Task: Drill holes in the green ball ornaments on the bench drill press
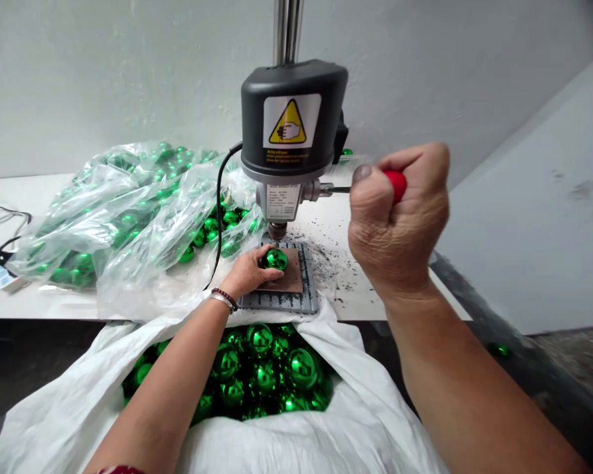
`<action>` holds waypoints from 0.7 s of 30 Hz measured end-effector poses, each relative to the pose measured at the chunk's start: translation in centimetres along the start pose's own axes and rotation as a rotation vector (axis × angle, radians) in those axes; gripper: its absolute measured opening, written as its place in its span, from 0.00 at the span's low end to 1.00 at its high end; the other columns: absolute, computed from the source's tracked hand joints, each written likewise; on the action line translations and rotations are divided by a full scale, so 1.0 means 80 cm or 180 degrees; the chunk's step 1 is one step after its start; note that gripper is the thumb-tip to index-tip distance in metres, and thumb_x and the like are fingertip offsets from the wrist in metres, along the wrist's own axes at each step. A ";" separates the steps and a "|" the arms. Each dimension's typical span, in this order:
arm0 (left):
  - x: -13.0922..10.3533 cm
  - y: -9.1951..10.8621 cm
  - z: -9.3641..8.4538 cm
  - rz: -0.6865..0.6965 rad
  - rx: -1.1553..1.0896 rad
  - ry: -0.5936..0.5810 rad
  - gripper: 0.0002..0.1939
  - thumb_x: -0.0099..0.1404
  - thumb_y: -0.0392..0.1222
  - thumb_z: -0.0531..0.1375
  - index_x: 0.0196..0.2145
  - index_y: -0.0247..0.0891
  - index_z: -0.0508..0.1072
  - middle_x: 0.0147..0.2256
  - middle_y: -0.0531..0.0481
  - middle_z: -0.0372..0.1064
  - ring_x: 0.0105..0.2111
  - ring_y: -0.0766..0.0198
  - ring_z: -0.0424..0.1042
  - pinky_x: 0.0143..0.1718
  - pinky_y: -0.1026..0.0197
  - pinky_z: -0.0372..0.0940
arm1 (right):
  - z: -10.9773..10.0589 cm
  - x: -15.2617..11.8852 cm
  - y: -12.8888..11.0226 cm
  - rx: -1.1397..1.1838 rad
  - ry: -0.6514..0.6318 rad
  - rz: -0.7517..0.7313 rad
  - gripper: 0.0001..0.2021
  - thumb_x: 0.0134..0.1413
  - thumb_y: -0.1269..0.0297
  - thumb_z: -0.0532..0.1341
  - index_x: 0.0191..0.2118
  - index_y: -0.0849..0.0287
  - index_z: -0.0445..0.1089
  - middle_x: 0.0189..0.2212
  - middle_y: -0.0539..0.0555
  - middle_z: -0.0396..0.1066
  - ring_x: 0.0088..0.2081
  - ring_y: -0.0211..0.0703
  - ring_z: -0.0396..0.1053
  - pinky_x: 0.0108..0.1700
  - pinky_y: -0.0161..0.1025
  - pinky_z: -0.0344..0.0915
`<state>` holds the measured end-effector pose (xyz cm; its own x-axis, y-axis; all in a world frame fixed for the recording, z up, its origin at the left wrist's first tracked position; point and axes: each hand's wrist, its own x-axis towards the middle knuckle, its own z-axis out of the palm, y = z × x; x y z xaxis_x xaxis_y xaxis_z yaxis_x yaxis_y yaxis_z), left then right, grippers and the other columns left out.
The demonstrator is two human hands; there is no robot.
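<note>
My left hand grips a shiny green ball on a brown board, which lies on the slotted grey base of a drill press. Directly above the ball is the drill chuck; whether the bit touches the ball I cannot tell. My right hand is closed around the red knob of the press's feed lever, raised to the right of the machine.
Clear plastic bags of green balls cover the table's left side. In front of the table, an open white sack holds many more. A black cable hangs beside the press. Dark shavings litter the white tabletop. One green ball lies on the floor.
</note>
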<state>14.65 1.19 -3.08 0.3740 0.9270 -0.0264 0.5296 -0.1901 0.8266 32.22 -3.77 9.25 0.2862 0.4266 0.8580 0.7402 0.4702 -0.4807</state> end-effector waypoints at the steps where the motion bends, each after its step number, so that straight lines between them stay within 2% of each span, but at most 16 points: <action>1: 0.000 0.000 0.000 -0.0012 0.0004 0.0007 0.33 0.50 0.44 0.68 0.55 0.38 0.71 0.43 0.49 0.76 0.45 0.55 0.72 0.53 0.55 0.63 | 0.000 -0.002 0.001 0.0023 -0.0036 0.0030 0.09 0.58 0.58 0.53 0.33 0.58 0.57 0.28 0.49 0.60 0.28 0.30 0.57 0.30 0.32 0.59; 5: 0.000 0.000 0.002 -0.0057 -0.0036 0.0038 0.35 0.50 0.44 0.68 0.57 0.37 0.70 0.46 0.47 0.75 0.48 0.54 0.72 0.55 0.54 0.62 | 0.000 -0.008 0.003 0.0088 -0.0116 0.0118 0.08 0.58 0.59 0.53 0.35 0.58 0.58 0.29 0.48 0.59 0.29 0.29 0.59 0.30 0.32 0.58; 9: 0.000 0.000 0.002 -0.0061 -0.0035 0.0046 0.36 0.50 0.44 0.68 0.57 0.34 0.69 0.48 0.45 0.74 0.49 0.53 0.71 0.56 0.55 0.62 | 0.000 -0.009 0.001 -0.0001 0.0052 0.0013 0.07 0.57 0.60 0.54 0.34 0.58 0.58 0.27 0.47 0.59 0.28 0.29 0.59 0.30 0.32 0.59; 17: -0.003 -0.003 0.001 0.0003 0.0073 0.0043 0.31 0.52 0.45 0.67 0.54 0.39 0.72 0.43 0.50 0.76 0.46 0.54 0.72 0.51 0.57 0.64 | 0.002 -0.022 0.005 -0.0040 0.0176 -0.0074 0.06 0.56 0.61 0.55 0.33 0.57 0.58 0.25 0.47 0.59 0.25 0.30 0.58 0.29 0.34 0.59; 21: -0.004 -0.004 0.002 0.0024 0.0146 0.0069 0.31 0.52 0.47 0.67 0.54 0.40 0.72 0.42 0.50 0.76 0.46 0.53 0.72 0.51 0.57 0.65 | 0.006 -0.034 0.011 -0.0124 0.0353 -0.0132 0.07 0.56 0.59 0.54 0.33 0.56 0.59 0.25 0.48 0.63 0.26 0.32 0.62 0.30 0.35 0.61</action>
<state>14.48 0.93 -3.38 0.3618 0.9322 -0.0075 0.5613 -0.2114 0.8002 31.83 -4.14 6.42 0.3190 0.3182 0.8928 0.7751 0.4545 -0.4389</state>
